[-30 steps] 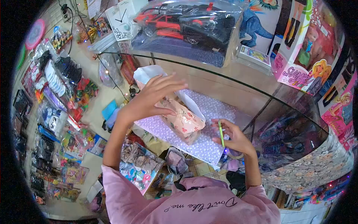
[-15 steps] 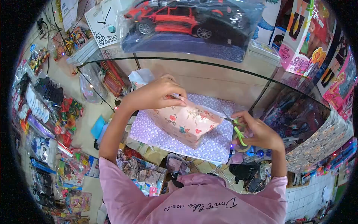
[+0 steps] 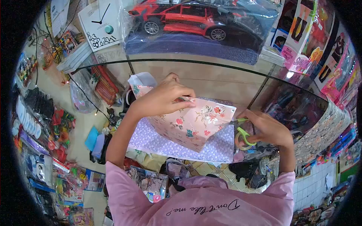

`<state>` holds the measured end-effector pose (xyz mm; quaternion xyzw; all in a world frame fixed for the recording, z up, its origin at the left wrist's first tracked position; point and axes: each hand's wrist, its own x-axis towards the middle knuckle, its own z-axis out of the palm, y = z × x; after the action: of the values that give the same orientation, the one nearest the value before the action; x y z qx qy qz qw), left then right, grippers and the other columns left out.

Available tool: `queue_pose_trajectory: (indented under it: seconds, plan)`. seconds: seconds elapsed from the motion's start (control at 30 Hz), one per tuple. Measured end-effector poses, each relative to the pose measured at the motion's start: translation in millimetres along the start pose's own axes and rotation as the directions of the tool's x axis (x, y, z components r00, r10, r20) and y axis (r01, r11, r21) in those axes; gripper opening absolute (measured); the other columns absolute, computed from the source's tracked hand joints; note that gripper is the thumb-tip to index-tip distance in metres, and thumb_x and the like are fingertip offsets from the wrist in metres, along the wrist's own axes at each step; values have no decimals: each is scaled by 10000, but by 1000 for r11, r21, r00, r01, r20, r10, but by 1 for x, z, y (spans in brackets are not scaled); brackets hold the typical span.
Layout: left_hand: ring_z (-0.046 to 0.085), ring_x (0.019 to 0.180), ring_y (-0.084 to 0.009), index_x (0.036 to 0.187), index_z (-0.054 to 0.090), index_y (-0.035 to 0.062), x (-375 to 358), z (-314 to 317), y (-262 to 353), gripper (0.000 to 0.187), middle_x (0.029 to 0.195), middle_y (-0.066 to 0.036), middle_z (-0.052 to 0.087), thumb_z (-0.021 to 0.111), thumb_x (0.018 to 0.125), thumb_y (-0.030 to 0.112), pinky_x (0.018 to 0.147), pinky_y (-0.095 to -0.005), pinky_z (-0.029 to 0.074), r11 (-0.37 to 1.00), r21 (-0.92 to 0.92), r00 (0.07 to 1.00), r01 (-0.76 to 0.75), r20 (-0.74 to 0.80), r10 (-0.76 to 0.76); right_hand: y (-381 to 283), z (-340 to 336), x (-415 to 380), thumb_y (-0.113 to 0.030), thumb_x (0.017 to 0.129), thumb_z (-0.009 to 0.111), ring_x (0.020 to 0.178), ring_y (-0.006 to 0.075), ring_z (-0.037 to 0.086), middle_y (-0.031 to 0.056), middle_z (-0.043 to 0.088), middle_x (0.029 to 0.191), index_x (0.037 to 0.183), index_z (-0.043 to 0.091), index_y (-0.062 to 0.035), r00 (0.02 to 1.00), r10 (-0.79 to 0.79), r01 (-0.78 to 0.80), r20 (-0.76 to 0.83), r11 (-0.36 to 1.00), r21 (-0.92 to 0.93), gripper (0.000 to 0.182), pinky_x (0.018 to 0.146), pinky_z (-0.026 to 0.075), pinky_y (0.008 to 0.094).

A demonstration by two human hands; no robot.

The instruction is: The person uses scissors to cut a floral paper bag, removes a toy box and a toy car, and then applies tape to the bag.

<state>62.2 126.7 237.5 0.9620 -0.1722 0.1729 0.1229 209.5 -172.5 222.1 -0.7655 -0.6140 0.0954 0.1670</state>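
My left hand (image 3: pixel 171 96) pinches the upper edge of a pink floral paper sheet (image 3: pixel 192 124) between thumb and fingers. The sheet is raised and bent, with its far left end curling up to show a white back. My right hand (image 3: pixel 269 128) holds scissors with lime green handles (image 3: pixel 246 138) just beyond the sheet's right corner. The handle loops are spread apart, and I cannot make out the blades. Under the pink sheet lies a lilac sheet with small white flowers (image 3: pixel 173 145).
A glass shelf edge (image 3: pixel 177 61) runs across ahead of my hands. On it stand a bagged red toy car (image 3: pixel 184 19), a white clock (image 3: pixel 100 26) and a doll box (image 3: pixel 299 41). Packaged goods (image 3: pixel 71 184) crowd the left; patterned rolled material (image 3: pixel 320 130) hangs at right.
The scissors have moved right and their handles have opened wider; the blades visible earlier at the sheet's corner no longer show. My left hand still pinches the sheet, slightly further right.
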Motion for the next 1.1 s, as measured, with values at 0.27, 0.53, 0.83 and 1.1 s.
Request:
queue_pose_trajectory:
  seconds: [0.27, 0.53, 0.83, 1.1]
  plan:
    - [494, 817, -272, 904, 644, 87, -6, -2, -5, 200, 786, -88, 631, 628, 864, 283, 888, -389, 352, 1000, -6, 1000, 9, 8, -9, 4, -12, 13, -305, 662, 799, 944, 336, 616, 185, 626, 992, 1105, 561, -2, 999, -40, 39, 11, 994, 101, 587, 806, 475, 402]
    - [562, 744, -259, 924, 603, 87, -3, 6, 0, 169, 725, -96, 613, 558, 911, 249, 926, -410, 313, 998, 45, 999, -34, -10, 34, -5, -16, 12, -274, 663, 787, 926, 321, 616, 169, 620, 965, 1094, 559, -2, 999, 18, -20, 33, 997, 73, 558, 801, 475, 387]
    - [464, 1191, -237, 1003, 618, 145, -22, 2, 37, 197, 1247, -58, 508, 644, 825, 227, 1088, -532, 204, 934, 357, 985, 15, -167, 49, 69, 16, 34, -290, 806, 739, 1016, 190, 586, 97, 594, 1084, 1193, 501, -17, 1000, 24, -20, -4, 896, 443, 530, 844, 469, 334]
    - [195, 1358, -413, 1405, 231, -69, -85, 150, 86, 848, 1467, -279, 164, 699, 817, 325, 1098, -503, 188, 822, -383, 455, 422, -694, -557, 81, 142, 94, -206, 889, 652, 1130, 161, 498, 72, 516, 1206, 1288, 412, -35, 973, 182, 12, -141, 573, 819, 496, 981, 379, 293]
